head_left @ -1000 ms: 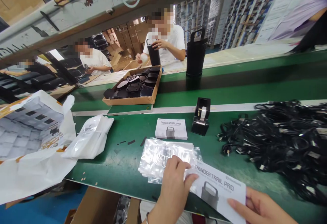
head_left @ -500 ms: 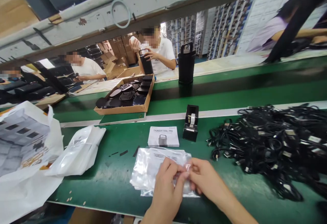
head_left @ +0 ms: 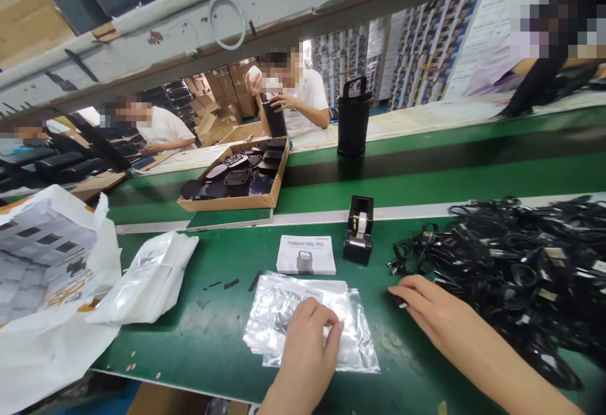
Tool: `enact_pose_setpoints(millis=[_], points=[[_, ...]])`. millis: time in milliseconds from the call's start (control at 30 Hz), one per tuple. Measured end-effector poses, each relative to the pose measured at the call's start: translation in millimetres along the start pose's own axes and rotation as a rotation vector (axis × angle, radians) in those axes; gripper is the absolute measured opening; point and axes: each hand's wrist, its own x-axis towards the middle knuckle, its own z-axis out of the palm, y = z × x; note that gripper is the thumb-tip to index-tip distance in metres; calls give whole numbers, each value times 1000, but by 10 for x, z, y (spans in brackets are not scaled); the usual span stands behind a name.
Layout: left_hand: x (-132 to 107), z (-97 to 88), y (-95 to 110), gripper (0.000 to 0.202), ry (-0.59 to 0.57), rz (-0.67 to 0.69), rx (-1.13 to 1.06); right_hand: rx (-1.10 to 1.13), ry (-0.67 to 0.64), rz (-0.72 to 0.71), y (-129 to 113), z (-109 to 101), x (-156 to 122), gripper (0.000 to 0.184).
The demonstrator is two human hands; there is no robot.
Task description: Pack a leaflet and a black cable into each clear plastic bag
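Observation:
My left hand (head_left: 310,342) rests on a small stack of clear plastic bags with printed leaflets inside. Its thumb and curled fingers are closed on the top plastic bag (head_left: 362,330), whose loose clear end spreads to the right. At the left edge of the black cable pile (head_left: 516,270), my right hand (head_left: 428,304) reaches down with its fingers together. A cable end (head_left: 402,305) with a metal plug shows just under the fingertips, and they seem closed on it. Behind the bags lies a stack of printed leaflets (head_left: 306,255) marked "Thunder Trail Pro".
A black tape dispenser (head_left: 358,232) stands beside the leaflets. White plastic sleeves (head_left: 146,276) lie at left. Beyond are a carton of black parts (head_left: 237,178) and a black handled speaker (head_left: 354,118). A co-worker (head_left: 305,96) across the bench holds a black device. A shelf beam (head_left: 156,36) crosses overhead.
My right hand has let go of the bag and moved right to the edge of the cable pile. My left hand has stayed on the bag, whose loose end now lies spread out.

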Motion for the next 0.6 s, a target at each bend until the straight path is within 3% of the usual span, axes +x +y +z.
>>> enact_pose_setpoints(millis=[100, 167, 233, 333, 467, 600], points=[[1, -37, 31, 15, 1, -34, -27, 459, 112, 191, -252, 109, -62, 21], [0, -47, 40, 15, 19, -49, -49, 801, 122, 398, -407, 213, -84, 24], [-2, -46, 41, 15, 40, -68, -86, 1019, 90, 512, -487, 322, -103, 29], [-7, -40, 31, 14, 76, -140, -172, 1099, 46, 565, -461, 434, -163, 33], [-16, -45, 13, 13, 136, -230, -295, 991, -33, 561, -352, 448, -282, 34], [-55, -68, 41, 13, 164, -201, -347, 943, -10, 554, -432, 436, -274, 36]])
